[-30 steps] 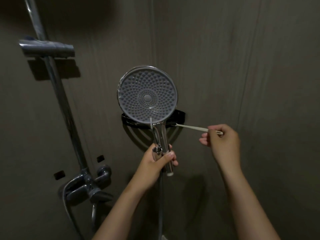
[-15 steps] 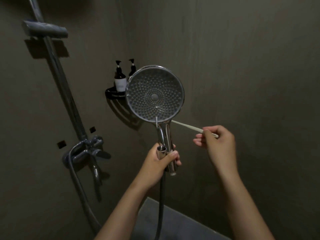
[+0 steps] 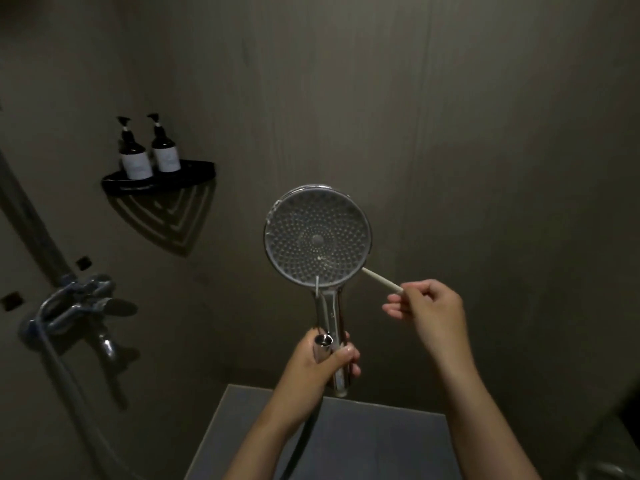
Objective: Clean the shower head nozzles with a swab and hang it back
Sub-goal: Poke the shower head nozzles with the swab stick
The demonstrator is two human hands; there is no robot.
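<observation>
Head view, shower head: round chrome-rimmed hand shower head with a grey nozzle-dotted face (image 3: 317, 237) is being held upright in mid-air at centre frame, its face turning towards the camera, well in front of the dark wall (image 3: 485, 133)
Handling: it is looking rigid and top-heavy, and the polished chrome is probably slipping easily in a damp grip; the small nozzles are likely giving a little under rubbing
Where to hold: slim chrome handle (image 3: 330, 317) is offering the surest grip, low down, leaving the face free
Left hand: left hand (image 3: 318, 365) is wrapping fingers and thumb round the lower handle, beside the threaded fitting
Swab: thin white stick swab (image 3: 381, 280) is looking light and bendable, so only gentle pressure is suiting it; its tip is reaching the head's lower right rim, and I cannot tell whether it is touching a nozzle
Right hand: right hand (image 3: 433, 306) is pinching the swab's near end between thumb and fingertips
Hose: dark flexible hose (image 3: 301, 434) is hanging below the left wrist, likely tugging on any lift
Surroundings: black corner shelf (image 3: 194, 168) is carrying two dark pump bottles (image 3: 135, 161) up left; chrome mixer tap (image 3: 79, 303) is sitting lower left; no hanging bracket is showing
</observation>
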